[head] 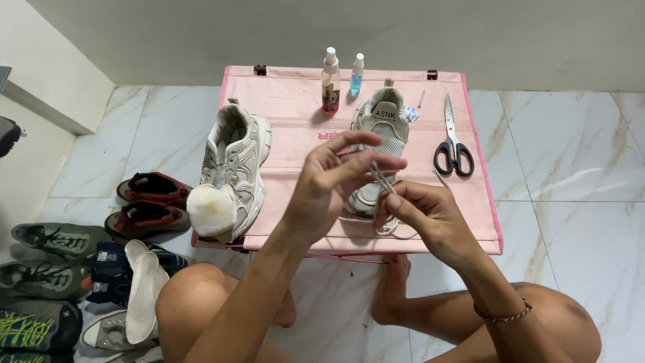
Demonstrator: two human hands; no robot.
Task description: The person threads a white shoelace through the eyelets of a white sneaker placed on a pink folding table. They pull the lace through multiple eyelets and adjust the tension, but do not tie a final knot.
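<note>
A low pink folding table (282,107) stands on a glossy white marble-tile floor (578,161) against a plain cream wall (403,33).

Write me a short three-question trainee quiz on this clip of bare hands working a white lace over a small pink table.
1. True or false: the black-handled scissors lie on the pink fabric table, right of the beige mesh sneaker behind the hands.
2. Which hand pinches the thin white shoelace from below?
A) left hand
B) right hand
3. Fill in: the two small spray bottles stand at the table's ___ edge.

Key: 1 true. 2 B. 3 far; they stand upright, between the second beige sneaker on the left and the one behind the hands.
</note>
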